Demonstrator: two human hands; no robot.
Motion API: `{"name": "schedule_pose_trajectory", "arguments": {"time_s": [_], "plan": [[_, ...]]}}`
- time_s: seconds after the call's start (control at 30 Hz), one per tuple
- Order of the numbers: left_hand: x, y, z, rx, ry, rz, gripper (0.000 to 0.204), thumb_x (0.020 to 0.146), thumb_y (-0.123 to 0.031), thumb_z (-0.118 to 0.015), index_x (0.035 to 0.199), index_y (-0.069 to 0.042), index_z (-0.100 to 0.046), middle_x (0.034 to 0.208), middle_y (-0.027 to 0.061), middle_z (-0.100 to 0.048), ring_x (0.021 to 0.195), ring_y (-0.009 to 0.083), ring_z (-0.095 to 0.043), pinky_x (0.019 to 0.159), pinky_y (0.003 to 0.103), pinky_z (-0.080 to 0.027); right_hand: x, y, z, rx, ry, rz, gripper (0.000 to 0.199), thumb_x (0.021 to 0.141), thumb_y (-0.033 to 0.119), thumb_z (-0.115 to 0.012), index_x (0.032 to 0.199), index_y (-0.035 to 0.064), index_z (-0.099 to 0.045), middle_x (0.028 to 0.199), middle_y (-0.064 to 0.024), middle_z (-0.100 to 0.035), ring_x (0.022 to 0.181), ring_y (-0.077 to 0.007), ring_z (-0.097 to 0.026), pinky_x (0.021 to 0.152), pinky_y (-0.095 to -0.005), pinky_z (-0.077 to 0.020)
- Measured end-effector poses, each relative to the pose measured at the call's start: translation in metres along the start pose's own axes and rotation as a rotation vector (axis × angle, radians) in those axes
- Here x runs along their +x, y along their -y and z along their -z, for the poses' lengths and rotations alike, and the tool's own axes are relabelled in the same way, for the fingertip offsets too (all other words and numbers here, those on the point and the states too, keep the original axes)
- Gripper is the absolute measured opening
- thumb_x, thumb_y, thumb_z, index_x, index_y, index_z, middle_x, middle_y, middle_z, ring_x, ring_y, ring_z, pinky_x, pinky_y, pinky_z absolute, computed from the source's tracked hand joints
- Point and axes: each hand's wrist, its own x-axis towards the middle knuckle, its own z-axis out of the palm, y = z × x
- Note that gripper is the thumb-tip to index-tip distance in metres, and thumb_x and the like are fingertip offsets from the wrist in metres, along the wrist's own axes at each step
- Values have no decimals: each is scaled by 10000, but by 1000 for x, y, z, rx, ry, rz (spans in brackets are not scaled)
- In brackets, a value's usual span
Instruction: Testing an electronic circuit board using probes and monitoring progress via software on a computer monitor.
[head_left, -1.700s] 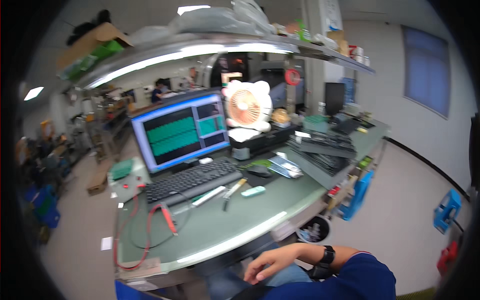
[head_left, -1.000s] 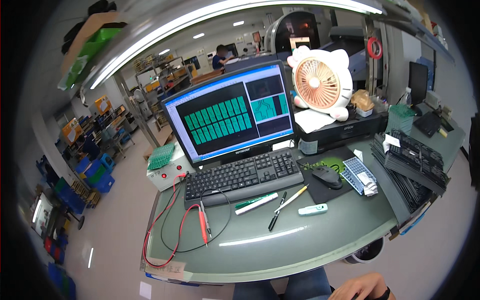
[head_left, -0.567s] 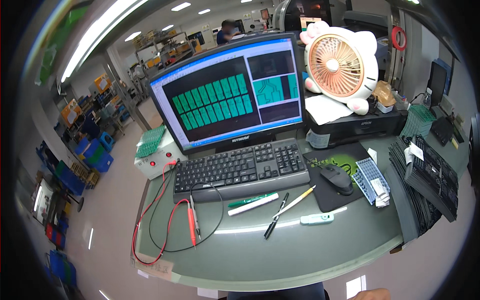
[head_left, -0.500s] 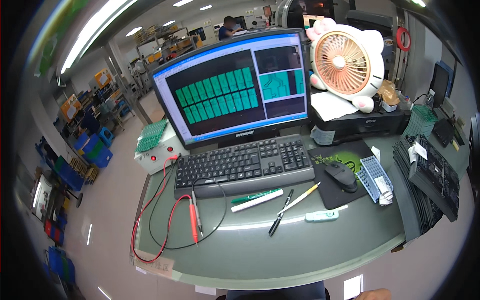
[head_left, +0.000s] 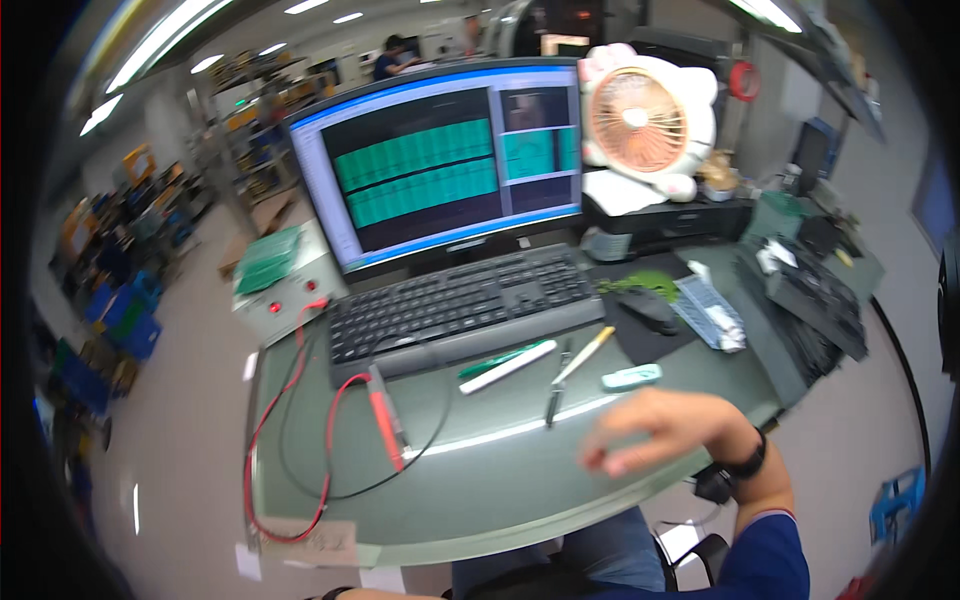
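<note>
Right hand [head_left: 665,430], fingers loosely curled and gripping nothing, is hovering over the counter [head_left: 480,480] near the pen [head_left: 580,355]; left hand unseen.

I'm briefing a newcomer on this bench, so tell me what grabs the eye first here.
The lit monitor, filled with green blocks on black, dominates the back of the desk, with the black keyboard right in front of it. To its right a round pink desk fan sits on a black box. Nearest the camera, the right hand hovers blurred over the desk's front edge, close to a small pale green stick.
</note>
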Motion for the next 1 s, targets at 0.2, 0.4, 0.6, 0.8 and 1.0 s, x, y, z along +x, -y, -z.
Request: {"name": "schedule_pose_trajectory", "arguments": {"time_s": [0.2,0.4,0.6,0.8,1.0], "plan": [[-26,-32,23,-19,-15,168,440,879,-264,-660,1187,43,-589,1054,192,-658,919,316,-652,810,381,-510,-7,-59,74,-489,-673,-212,237,865,198,-649,1029,26,-651,911,-130,-688,850,-230,-668,761,-326,-509],[-56,17,79,712,-1144,715,389,856,-231,-634,1168,-54,-484,758,117,-673,671,248,-664,623,363,-501,-106,-128,133,-954,-1026,-885,500,842,424,-642,1108,3,-595,1009,-204,-659,959,-366,-632,826,-437,-505],[-51,66,122,1450,-1055,1191,638,759,-370,-678,1223,-11,-428,735,155,-660,685,349,-654,620,425,-507,-111,-146,113,-990,-744,-1392,729,768,587,-661,1173,-11,-561,1116,-190,-649,1092,-349,-603,925,-456,-451],[-71,82,125,1297,-1117,1177,712,709,-184,-609,1339,-13,-324,817,210,-659,722,387,-648,658,463,-509,-120,-142,133,-808,-652,-1452,805,709,552,-691,1283,21,-502,1269,-192,-565,1163,-350,-557,981,-475,-408],[-112,76,120,324,-1665,572,598,790,-54,-496,1354,-59,-298,846,93,-599,498,201,-579,432,313,-467,-124,-145,145,-692,-577,-1434,807,651,461,-781,1262,-1,-526,1272,-188,-577,1165,-308,-570,935,-396,-478]]}}
